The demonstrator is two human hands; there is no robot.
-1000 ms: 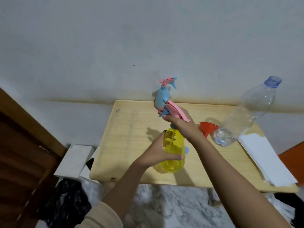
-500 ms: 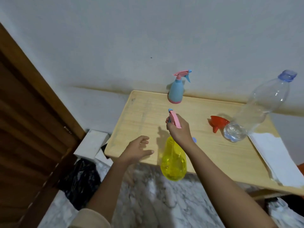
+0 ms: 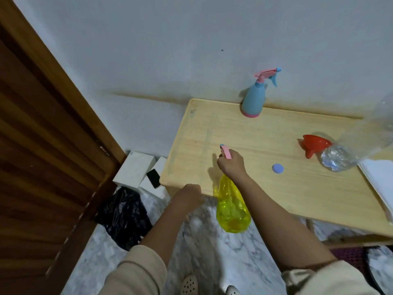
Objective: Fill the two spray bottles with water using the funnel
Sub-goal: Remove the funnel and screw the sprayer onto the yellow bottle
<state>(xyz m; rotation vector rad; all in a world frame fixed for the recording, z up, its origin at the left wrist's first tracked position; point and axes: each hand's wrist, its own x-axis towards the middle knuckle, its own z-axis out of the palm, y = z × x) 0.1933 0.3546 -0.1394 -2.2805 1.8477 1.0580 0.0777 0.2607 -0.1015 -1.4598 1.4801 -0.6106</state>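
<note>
Head view shows us the right hand (image 3: 231, 165) clamped round the neck of the yellow spray bottle (image 3: 232, 209). Its pink trigger head (image 3: 225, 152) pokes above the fist, and the bottle hangs in the air over the near edge of the table (image 3: 276, 194). Our left hand (image 3: 189, 195) is apart from it, near the table's front edge and blurred, so we cannot tell how its fingers lie. The blue spray bottle (image 3: 253, 101) stands upright at the back edge by the wall. The red funnel (image 3: 313, 145) lies on its side, touching the clear plastic bottle (image 3: 338, 158). A blue cap (image 3: 278, 168) sits on the tabletop between them and us.
</note>
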